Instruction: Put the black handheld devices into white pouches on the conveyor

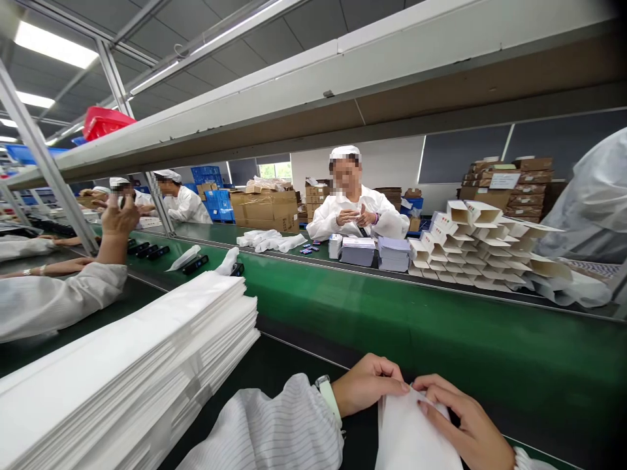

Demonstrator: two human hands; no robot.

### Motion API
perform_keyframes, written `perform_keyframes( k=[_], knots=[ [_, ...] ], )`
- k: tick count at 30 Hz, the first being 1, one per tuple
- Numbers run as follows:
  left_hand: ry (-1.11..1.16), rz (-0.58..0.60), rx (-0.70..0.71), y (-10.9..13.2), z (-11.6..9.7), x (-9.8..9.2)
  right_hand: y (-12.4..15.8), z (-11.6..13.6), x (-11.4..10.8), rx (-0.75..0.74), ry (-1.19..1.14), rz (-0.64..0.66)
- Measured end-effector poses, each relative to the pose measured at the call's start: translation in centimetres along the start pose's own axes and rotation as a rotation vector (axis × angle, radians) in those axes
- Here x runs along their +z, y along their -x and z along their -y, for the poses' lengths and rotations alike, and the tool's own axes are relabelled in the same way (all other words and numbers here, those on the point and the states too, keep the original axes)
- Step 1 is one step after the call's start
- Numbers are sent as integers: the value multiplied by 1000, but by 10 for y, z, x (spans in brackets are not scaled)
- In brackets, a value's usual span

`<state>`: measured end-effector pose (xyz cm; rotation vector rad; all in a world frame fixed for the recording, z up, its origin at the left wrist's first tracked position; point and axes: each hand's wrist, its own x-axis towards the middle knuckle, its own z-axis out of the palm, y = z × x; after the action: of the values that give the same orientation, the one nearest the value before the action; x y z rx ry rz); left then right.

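At the bottom right, my left hand [369, 385] pinches the top edge of a white soft bag [414, 434], thumb and fingers pressed together. My right hand [465, 418] is closed on the same bag's upper right corner, its thumb lying across the front. The two hands almost meet at the top edge, and the bag hangs down out of the picture. A watch with a pale green strap circles my left wrist. To my left lies a tall stack of flat white bags [132, 365] of similar look.
A green conveyor belt [343, 307] runs across in front, with black devices [196, 264] on it at left. Opposite sits a co-worker [360, 209] behind paper stacks [357, 251] and piled open white boxes [470, 245]. Another person's raised hand [120, 219] is at left. A shelf [313, 78] spans overhead.
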<state>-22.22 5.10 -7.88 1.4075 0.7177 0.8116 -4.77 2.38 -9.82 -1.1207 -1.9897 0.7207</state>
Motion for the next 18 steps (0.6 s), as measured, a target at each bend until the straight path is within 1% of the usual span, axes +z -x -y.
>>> perform_keyframes(
  k=[5, 10, 14, 18],
  knots=[
    [-40, -7, 7, 2, -4, 1, 0, 3, -1, 19, 14, 0],
    [-55, 22, 30, 3, -4, 0, 0, 5, -6, 19, 58, 78],
    [-40, 17, 35, 2, -4, 0, 0, -2, -7, -3, 95, 65],
    [6, 12, 5, 2, -5, 1, 0, -14, -7, -17, 140, 101]
  ],
)
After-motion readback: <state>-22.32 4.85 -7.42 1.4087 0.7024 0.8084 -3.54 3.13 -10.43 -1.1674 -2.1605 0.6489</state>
